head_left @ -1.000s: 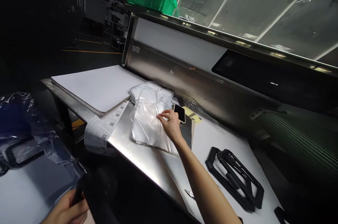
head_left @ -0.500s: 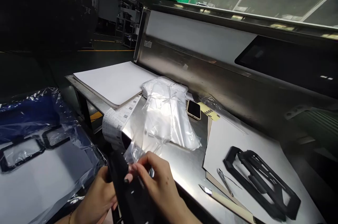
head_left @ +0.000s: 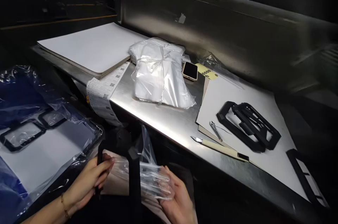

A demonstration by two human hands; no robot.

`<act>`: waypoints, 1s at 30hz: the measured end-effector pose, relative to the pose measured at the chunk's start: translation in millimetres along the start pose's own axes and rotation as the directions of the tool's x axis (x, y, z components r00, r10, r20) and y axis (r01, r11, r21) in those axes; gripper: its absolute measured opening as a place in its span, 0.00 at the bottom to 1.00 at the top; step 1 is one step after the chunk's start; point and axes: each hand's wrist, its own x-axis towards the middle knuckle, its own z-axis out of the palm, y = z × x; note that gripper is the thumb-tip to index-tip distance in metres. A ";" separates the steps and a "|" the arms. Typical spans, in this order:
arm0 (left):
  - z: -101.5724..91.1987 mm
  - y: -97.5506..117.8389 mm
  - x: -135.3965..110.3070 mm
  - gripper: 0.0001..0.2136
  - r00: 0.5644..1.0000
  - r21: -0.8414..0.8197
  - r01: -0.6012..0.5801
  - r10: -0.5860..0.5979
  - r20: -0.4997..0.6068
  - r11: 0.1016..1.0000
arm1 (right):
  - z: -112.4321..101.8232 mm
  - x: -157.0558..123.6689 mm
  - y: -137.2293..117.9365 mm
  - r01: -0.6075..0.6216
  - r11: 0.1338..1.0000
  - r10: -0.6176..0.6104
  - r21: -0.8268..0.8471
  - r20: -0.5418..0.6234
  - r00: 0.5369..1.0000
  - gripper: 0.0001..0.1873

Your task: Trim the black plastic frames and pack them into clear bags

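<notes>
Below the steel table's front edge, my left hand grips the left side of a black plastic frame. A clear plastic bag is partly drawn over that frame. My right hand lies under the bag with its fingers inside or against the film, holding it. A pile of clear bags lies on the table above.
On the steel table lie a stack of white sheets, a printed label strip, a phone, a yellow tag, a knife, tweezers and black frames on white card. A bag-lined bin holding frames stands at left.
My right hand took a bag from the pile and came down to the frame held by my left hand. The bag now covers part of the frame. The view tilted downward.
</notes>
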 end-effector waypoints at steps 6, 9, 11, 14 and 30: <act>-14.4 -2.2 9.1 0.14 0.988 0.172 -0.001 -0.025 0.149 0.985 | -29.7 -6.6 10.5 -0.027 0.981 0.072 0.194 -0.227 0.971 0.06; -19.6 9.4 9.3 0.20 0.930 0.324 -0.027 -0.095 0.355 0.946 | -41.4 3.2 7.1 -0.014 0.986 0.053 0.167 -0.230 0.972 0.10; -13.0 15.8 13.5 0.24 0.874 0.463 -0.036 -0.197 0.444 0.886 | -43.8 11.2 3.8 -0.026 0.993 0.047 0.113 -0.190 0.981 0.14; 9.0 15.5 30.0 0.31 0.828 0.560 -0.049 -0.280 0.486 0.827 | -38.0 19.1 -1.7 -0.032 0.999 0.030 -0.017 -0.104 0.994 0.14; 14.4 -8.0 47.7 0.09 0.844 0.636 0.027 -0.359 0.399 0.771 | -74.7 -33.5 17.2 0.181 0.437 -0.100 -0.881 0.152 0.983 0.08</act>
